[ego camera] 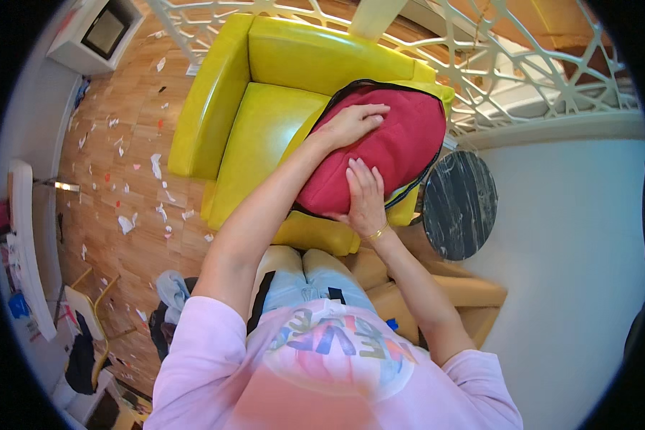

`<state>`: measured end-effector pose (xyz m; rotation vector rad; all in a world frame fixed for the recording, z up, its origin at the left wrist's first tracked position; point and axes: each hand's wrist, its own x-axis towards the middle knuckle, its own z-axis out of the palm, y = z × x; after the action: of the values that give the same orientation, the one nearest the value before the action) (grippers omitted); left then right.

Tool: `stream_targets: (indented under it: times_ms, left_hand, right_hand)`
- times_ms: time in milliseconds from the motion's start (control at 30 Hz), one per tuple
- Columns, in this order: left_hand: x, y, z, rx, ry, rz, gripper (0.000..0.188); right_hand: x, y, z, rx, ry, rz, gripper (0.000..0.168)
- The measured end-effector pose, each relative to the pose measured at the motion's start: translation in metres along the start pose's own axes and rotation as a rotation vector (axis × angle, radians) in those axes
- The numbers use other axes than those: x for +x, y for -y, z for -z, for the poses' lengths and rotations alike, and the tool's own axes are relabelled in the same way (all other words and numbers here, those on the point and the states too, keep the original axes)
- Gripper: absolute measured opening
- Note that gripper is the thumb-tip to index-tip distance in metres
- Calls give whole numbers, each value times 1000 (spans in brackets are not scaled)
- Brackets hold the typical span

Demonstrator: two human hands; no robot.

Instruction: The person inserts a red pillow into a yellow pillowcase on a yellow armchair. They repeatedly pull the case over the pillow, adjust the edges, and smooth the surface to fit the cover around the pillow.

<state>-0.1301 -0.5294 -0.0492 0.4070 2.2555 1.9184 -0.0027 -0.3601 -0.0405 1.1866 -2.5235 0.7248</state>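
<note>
A bundle of red fleece-like fabric (403,126) bulges inside a dark-edged opening, apparently that of a bag with a black zip rim (442,107). It lies on the right side of a yellow-green leather armchair (263,123). My left hand (357,126) rests palm down across the upper part of the fabric, fingers stretched to the right. Nearer to me, my right hand (366,201) lies on the fabric's front, its thumb spread toward the lower rim. A thin gold bracelet (379,232) circles my right wrist. The bag's underside is hidden.
A round black marble-patterned side table (461,204) stands right of the armchair. Behind is a white lattice screen (494,64). Scraps of torn paper (156,166) litter the wood floor. A tan leather seat (451,293) is beside my legs; a gold-framed chair (88,312) stands at lower left.
</note>
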Motion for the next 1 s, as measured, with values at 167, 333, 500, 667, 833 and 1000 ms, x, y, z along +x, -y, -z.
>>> stream_targets:
  times_ms: [167, 333, 500, 667, 833, 1000]
  left_hand:
    - [-89, -17, 46, -344, -764, 128, 26]
    - [-199, 45, -29, 365, -1133, 400, 20]
    - [-199, 51, -75, 589, -1262, 582, 42]
    - [-198, 61, -75, 729, -1371, 744, 45]
    - [-216, 45, -57, 749, -985, 1123, 44]
    - [-228, 39, -54, 739, -906, 1093, 41]
  right_hand:
    - [38, -8, -12, -105, -71, -12, 106]
    - [76, -4, -16, -54, -54, 147, 97]
    - [106, -8, -2, -59, 39, 360, 80]
    - [117, -10, 6, -68, 134, 529, 68]
    - [129, -5, 14, 48, 244, 788, 65]
    - [132, -9, 8, 177, 535, 791, 99]
